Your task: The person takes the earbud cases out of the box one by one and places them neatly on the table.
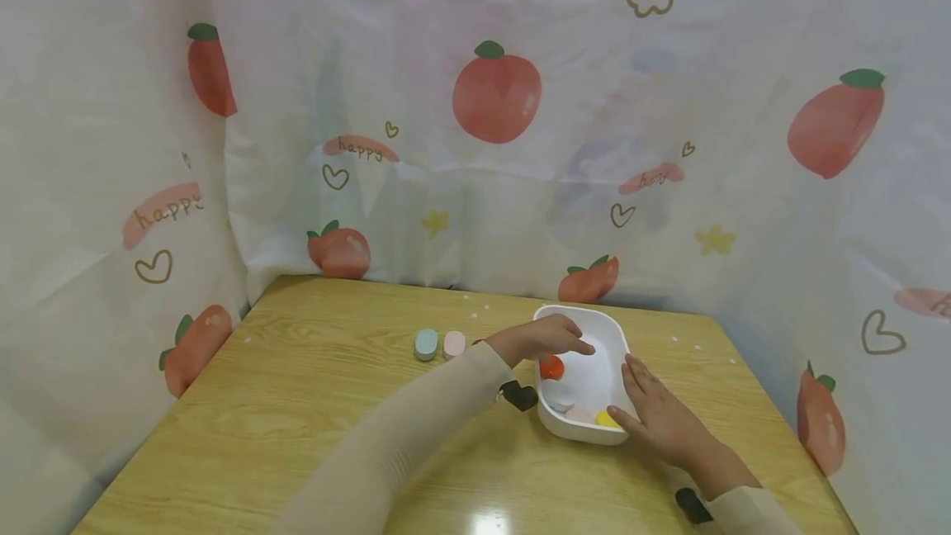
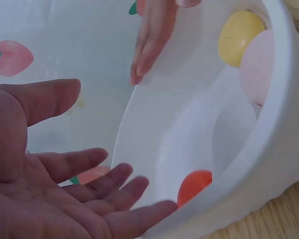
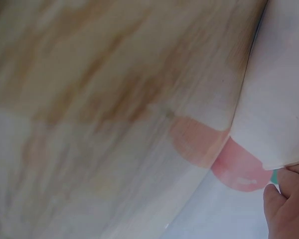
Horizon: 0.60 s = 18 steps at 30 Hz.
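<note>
A white basin (image 1: 587, 434) stands on the table. Inside it lie an orange-red rounded piece (image 1: 551, 367), a yellow one (image 2: 240, 38), a pale pink one (image 2: 258, 68) and a pale greyish one (image 1: 559, 404). Over the basin's left side is my left hand (image 1: 548, 337), fingers spread and nothing held; in the left wrist view its little finger comes close to the orange-red piece. My right hand (image 1: 664, 419) rests along the basin's right rim with its fingers straight, the thumb over the near corner. Only a few of its fingertips show in the right wrist view.
Left of the basin, a mint-green rounded piece (image 1: 426, 344) and a pink one (image 1: 454, 344) stand on the wooden table (image 1: 312, 403). A red piece (image 1: 478, 342) is mostly hidden behind my left wrist. A fruit-printed cloth (image 1: 461, 205) hangs around the table.
</note>
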Each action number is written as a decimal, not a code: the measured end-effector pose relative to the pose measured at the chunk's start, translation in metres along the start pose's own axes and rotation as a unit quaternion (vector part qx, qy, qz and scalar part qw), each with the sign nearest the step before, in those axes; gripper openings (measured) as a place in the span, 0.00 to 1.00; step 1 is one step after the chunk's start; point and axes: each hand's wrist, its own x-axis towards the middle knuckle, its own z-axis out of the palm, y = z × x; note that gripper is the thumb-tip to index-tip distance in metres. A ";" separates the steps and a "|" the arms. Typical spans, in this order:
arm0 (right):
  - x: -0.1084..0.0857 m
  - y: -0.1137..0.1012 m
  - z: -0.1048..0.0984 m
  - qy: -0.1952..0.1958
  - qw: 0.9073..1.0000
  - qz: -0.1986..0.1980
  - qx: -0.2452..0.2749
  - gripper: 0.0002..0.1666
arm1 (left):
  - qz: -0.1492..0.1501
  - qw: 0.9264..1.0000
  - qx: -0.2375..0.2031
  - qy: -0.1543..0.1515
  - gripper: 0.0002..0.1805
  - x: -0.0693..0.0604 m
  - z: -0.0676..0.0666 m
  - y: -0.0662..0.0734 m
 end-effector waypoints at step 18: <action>-0.002 -0.002 -0.001 0.017 1.000 -0.015 0.007 0.49 | -0.065 0.988 0.136 0.025 0.36 0.016 0.029 0.005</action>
